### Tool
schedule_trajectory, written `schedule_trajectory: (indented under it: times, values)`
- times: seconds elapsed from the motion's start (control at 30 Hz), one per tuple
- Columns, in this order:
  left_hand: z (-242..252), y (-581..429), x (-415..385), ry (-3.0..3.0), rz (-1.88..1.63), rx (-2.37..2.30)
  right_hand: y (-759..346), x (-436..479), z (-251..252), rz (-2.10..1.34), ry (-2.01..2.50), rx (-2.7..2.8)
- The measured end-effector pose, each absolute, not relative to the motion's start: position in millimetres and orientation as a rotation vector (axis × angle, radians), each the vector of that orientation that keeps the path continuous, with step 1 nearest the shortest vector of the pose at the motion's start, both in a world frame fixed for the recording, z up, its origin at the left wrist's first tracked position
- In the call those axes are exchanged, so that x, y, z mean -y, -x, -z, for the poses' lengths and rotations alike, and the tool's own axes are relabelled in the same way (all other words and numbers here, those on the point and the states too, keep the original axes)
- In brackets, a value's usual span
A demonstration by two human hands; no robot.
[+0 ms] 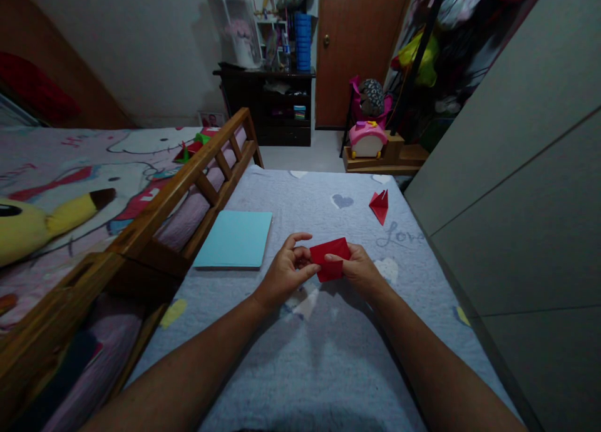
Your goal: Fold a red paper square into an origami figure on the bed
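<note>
A folded square of red paper (332, 249) is held up over the bed, between my two hands. My right hand (360, 268) grips its right side, with the thumb lying across the front. At the left edge of the paper, my left hand (295, 263) pinches with thumb and fingertips, its index finger raised above. Farther off to the right, a red folded paper figure (380, 207) lies on the sheet. Left of my hands rests a stack of light blue paper (235, 239).
A pale patterned bedsheet (310, 357) lies under everything. On the left runs a wooden bed rail (206, 188), with a yellow plush toy (51, 222) on the bed beyond. A grey cabinet (526, 194) borders the right side. A dark low cabinet (267, 106) and a door (361, 50) stand behind.
</note>
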State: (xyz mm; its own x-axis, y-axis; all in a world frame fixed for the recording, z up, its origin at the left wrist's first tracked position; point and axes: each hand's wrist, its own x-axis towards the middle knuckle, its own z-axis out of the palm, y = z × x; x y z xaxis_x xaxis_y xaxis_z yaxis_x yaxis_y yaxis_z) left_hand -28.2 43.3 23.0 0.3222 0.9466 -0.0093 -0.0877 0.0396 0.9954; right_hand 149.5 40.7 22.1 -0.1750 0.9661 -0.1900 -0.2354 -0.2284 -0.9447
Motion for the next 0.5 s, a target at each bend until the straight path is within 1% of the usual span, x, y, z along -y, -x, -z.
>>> schedule_trajectory:
  times: [0.2,0.37,0.5]
  values:
    - [-24.8,26.6,-45.6,-1.104,-0.868,-0.96,-145.4,-36.9,-24.7,-1.608,1.057,1.067]
    - [-26.2,27.0,-45.7,-1.087,-0.951,-1.002,-146.6,-36.3,-26.4,-1.636,1.004,1.001]
    - [-25.5,28.1,-47.1,-1.124,-1.043,-1.044,-150.4,-39.1,-24.7,-1.624,1.057,1.132]
